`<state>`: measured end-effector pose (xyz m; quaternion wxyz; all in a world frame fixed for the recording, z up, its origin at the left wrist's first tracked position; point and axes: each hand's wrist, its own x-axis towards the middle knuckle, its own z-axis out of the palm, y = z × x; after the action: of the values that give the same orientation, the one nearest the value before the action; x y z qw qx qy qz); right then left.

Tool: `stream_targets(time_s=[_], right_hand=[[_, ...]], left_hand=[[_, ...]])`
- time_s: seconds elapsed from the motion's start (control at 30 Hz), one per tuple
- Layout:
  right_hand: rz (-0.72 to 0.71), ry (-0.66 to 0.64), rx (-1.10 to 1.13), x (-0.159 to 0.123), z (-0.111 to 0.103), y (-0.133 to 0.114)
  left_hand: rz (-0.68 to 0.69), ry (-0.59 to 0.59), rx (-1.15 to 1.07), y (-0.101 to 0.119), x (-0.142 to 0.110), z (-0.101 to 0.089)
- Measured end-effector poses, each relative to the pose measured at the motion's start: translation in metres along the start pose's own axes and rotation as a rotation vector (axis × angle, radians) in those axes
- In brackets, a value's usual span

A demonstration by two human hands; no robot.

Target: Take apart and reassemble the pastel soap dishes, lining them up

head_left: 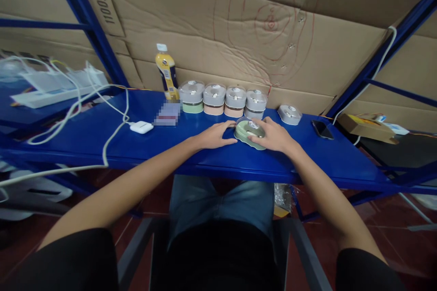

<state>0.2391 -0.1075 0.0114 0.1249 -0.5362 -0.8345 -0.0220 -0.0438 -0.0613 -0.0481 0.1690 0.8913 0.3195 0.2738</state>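
A round green blister pack [248, 132] lies on the blue shelf in front of me, with a shiny clear cover and a small white label on top. My right hand [275, 136] grips it from the right, thumb over the top and fingers around the far side. On its left is my left hand [218, 135], thumb and fingers apart, fingertips at the pack's edge; whether they touch it I cannot tell. Just behind stand stacked round packs in a row: a green-based stack [192, 95], two peach-based stacks [214, 97] and a grey stack [256, 102].
Further right sit a single grey pack [290, 114] and a dark phone [322, 129]. To the left are a yellow bottle [167, 72], a blurred-out packet [168, 113], a white earphone case [141, 127] and white cables [105, 145]. A cardboard wall [191, 22] closes off the back.
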Motion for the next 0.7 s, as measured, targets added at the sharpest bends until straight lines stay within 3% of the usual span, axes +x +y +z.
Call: stream_targets(time_s=[0.23,0.7], right_hand=[[-0.023,-0.033,0.095,-0.009,0.006,0.01],[-0.132,0.096,0.2,-0.02,0.026,0.016]], left_hand=[[-0.003,-0.005,0.026,-0.001,0.001,0.001],[0.085,0.016,0.006,-0.001,-0.001,0.0]])
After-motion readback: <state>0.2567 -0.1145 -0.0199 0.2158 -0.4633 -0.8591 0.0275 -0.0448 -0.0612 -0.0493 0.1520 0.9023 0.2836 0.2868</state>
